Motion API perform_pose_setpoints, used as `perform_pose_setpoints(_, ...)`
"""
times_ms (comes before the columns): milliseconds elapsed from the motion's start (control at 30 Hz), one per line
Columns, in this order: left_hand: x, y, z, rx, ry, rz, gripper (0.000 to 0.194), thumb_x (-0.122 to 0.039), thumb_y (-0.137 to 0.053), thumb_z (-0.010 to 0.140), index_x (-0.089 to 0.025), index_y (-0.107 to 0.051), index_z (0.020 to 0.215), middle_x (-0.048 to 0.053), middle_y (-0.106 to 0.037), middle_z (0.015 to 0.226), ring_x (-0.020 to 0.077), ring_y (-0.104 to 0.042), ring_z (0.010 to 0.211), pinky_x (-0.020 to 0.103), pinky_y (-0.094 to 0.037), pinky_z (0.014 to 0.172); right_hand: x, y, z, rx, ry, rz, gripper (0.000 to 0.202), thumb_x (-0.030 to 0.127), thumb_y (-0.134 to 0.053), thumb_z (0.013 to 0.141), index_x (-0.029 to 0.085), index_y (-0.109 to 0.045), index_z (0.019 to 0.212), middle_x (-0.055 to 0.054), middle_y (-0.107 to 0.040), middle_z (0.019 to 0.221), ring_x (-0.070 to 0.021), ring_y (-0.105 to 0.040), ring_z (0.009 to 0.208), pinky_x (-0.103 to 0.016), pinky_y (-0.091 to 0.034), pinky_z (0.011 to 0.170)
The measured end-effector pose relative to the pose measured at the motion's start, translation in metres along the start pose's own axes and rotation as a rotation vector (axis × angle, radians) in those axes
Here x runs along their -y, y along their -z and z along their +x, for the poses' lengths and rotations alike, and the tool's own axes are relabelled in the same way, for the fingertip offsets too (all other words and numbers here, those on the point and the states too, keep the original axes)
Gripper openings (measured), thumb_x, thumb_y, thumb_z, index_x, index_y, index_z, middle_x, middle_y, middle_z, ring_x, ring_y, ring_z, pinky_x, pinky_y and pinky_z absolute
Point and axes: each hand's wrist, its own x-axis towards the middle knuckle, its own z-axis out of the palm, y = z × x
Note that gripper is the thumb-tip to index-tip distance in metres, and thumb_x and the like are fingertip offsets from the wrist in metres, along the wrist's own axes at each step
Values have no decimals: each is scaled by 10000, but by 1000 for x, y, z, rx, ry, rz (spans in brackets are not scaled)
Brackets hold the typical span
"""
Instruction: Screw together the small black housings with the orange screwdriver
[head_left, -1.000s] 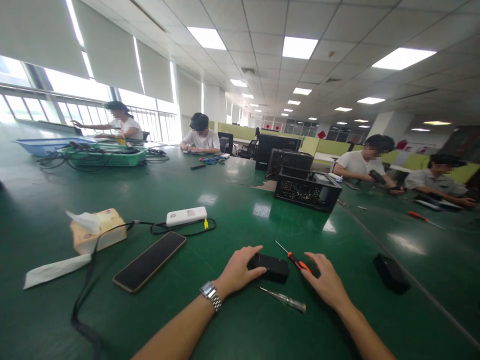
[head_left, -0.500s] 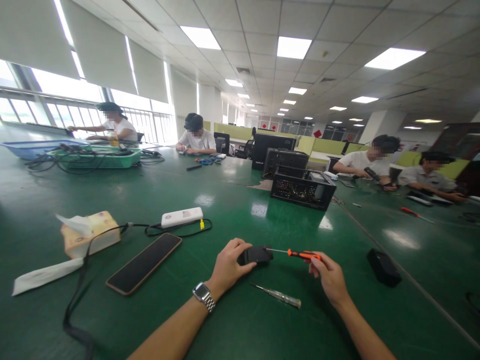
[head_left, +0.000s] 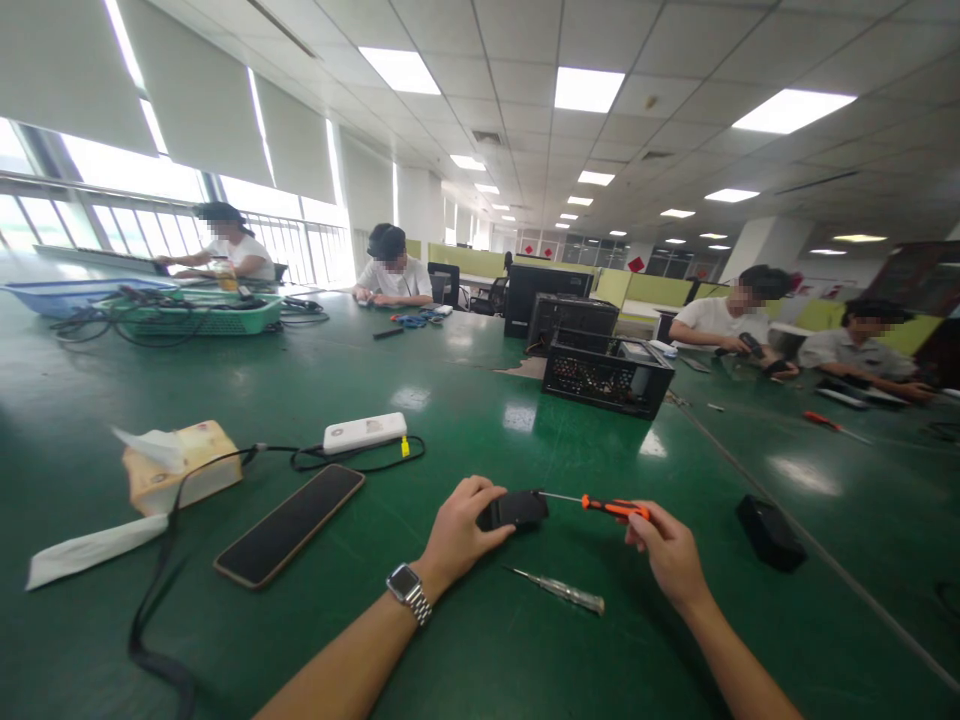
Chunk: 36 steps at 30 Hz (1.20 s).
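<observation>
Left hand had fingers closed on left end of black box, thumb along near side. Right hand gripped orange-and-black screwdriver by handle, fingers curled round it — tip at box's right end, contact impossible to tell. Box was between hands, over green tabletop. Clear screwdriver lay just nearer — phone to left, second black box to right.

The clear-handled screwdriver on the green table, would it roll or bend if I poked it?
The clear-handled screwdriver might roll or swivel a little, since its handle looks roundish and the green tabletop looks smooth and shiny. It probably wouldn't bend easily, because its thin shaft looks straight and metallic. Being so slim, it may feel light.
</observation>
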Motion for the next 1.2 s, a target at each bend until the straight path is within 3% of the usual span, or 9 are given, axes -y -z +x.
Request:
perform_pose_setpoints(100, -3, 0, 1, 17, -40, 28, 379, -227, -758, 719, -223, -646, 1082, 55, -602, 1020, 231, -587, 927, 352, -515, 820, 7, 3, -2, -23, 137, -124, 260, 404, -535, 830, 179, -652, 773, 13, -567, 587, -142, -506, 534, -252, -408, 530)
perform_pose_setpoints(267, -7, -1, 2, 70, -147, 61, 399, -226, -758, 725, -231, -639, 1106, 62, -602, 1057, 238, -579, 963, 354, -509, 844, 26, 3, -8, -152, 316, -304, 403, 373, -508, 858, 209, -428, 499, 52, -361, 472, -95, -361, 424, -242, -297, 466)
perform_pose_setpoints(467, -7, 1, 1, 68, -120, 63, 392, -196, -761, 723, -213, -632, 1092, 59, -600, 1042, 228, -580, 948, 340, -512, 826, 41, -1, -10, -83, 423, -316, 150, 313, -498, 839, 199, -596, 835, -18, -595, 738, -159, -548, 623, -263, -431, 595)
perform_pose_setpoints(533, -7, 2, 1, 68, -113, 67, 395, -192, -765, 718, -214, -631, 1089, 58, -600, 1036, 226, -581, 941, 338, -513, 823, 40, -2, -10, -66, 422, -322, 156, 321, -500, 839, 203, -583, 781, -7, -580, 698, -146, -531, 589, -254, -425, 572)
perform_pose_setpoints(667, -8, 2, 2, 74, -122, 64, 383, -199, -749, 727, -231, -627, 1088, 49, -601, 1031, 222, -584, 939, 337, -515, 815, 38, -3, -11, -77, 430, -379, 386, 365, -503, 867, 214, -435, 519, 52, -385, 471, -92, -377, 415, -227, -312, 439)
perform_pose_setpoints(800, -8, 2, 2, 74, -133, 72, 389, -196, -754, 720, -225, -625, 1086, 48, -598, 1035, 220, -581, 943, 343, -511, 828, 42, -3, -11, -125, 440, -374, 178, 335, -533, 865, 183, -616, 823, -11, -613, 705, -142, -567, 597, -241, -449, 572)
perform_pose_setpoints(867, -7, 2, 2, 72, -127, 77, 397, -196, -762, 713, -220, -625, 1085, 50, -598, 1036, 221, -581, 941, 344, -513, 827, 44, -2, -11, -119, 448, -357, 188, 333, -548, 863, 178, -626, 935, -38, -660, 816, -164, -612, 686, -256, -480, 635)
perform_pose_setpoints(1033, -6, 1, 1, 67, -115, 70, 398, -202, -765, 711, -221, -628, 1084, 46, -601, 1023, 217, -582, 929, 342, -514, 826, 45, -2, -11, -95, 414, -388, 313, 398, -562, 870, 197, -577, 630, 36, -512, 516, -110, -481, 448, -224, -380, 465)
perform_pose_setpoints(1200, -7, 1, 2, 59, -97, 59, 385, -210, -751, 726, -223, -631, 1091, 42, -601, 1021, 213, -583, 925, 338, -515, 826, 46, -3, -12, -111, 397, -379, 176, 350, -578, 859, 187, -636, 896, -18, -667, 752, -154, -611, 622, -256, -475, 598)
